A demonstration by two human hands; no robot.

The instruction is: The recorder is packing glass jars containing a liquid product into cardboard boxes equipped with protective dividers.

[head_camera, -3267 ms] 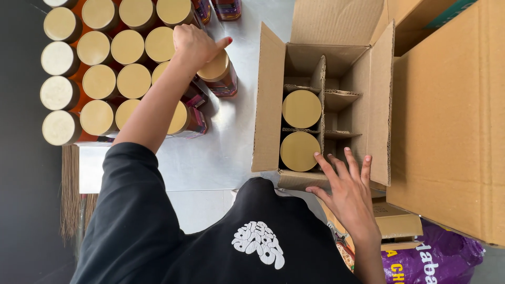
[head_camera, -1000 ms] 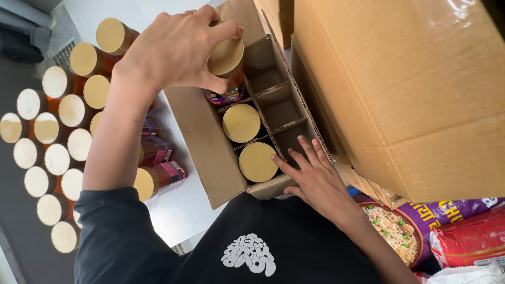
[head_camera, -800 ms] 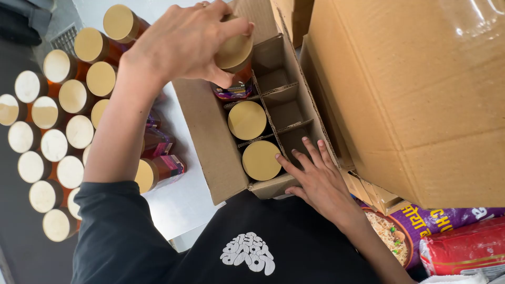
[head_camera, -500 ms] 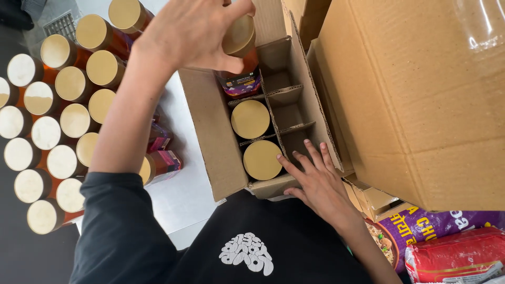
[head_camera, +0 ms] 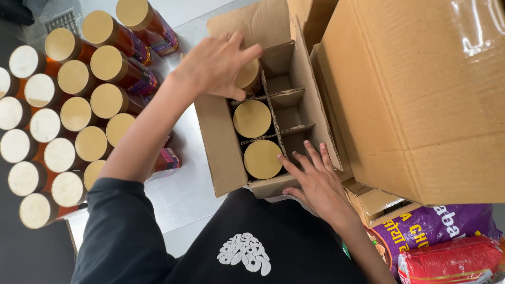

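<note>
The left hand point(head_camera: 218, 63) is clenched over the gold lid of a jar point(head_camera: 248, 76), lowering it into the far left cell of the small divided box point(head_camera: 221, 152). Two jars point(head_camera: 252, 119) already fill the cells nearer to it; the right column looks empty. The right hand point(head_camera: 315, 181) lies flat and released on the box's near edge. Many jars point(head_camera: 76, 113) wait on the bench point(head_camera: 184, 194) at left.

Looks like small packing/stockroom spot, not home kitchen. Dozens of identical amber jars point(head_camera: 79, 113) with tan lids lined up in rows on pale table point(head_camera: 184, 194), left side. Divider carton point(head_camera: 221, 142) with cell inserts in middle, bigger taped carton point(head_camera: 421, 94) on right. Bagged food packs point(head_camera: 442, 247) stacked near right corner.
</note>
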